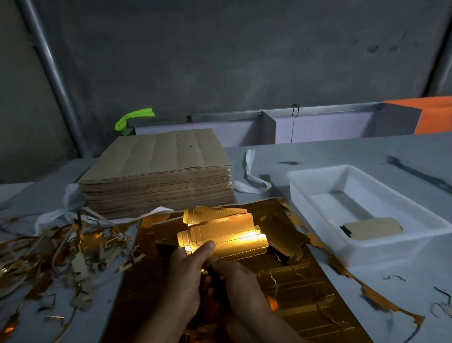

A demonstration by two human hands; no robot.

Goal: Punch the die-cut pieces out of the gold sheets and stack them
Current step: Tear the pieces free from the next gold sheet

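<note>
Grey table [374, 149], gold pieces [230, 238] in left hand [188, 274]

The tray [429, 230] is white plastic, smooth and a little translucent. Left of the tray, the gold pieces [222, 236] are thin card with a glossy, mirror-like foil face and dotted perforation lines. The gold sheet [303, 297] beside the tray has the same shiny foil, with torn edges. Behind and left of the tray, the stack [155, 174] is matt brown paper. Far left of the tray, the scraps [55, 251] mix gold foil and dull brown. The surface [374, 152] is matt grey and scuffed.
</note>
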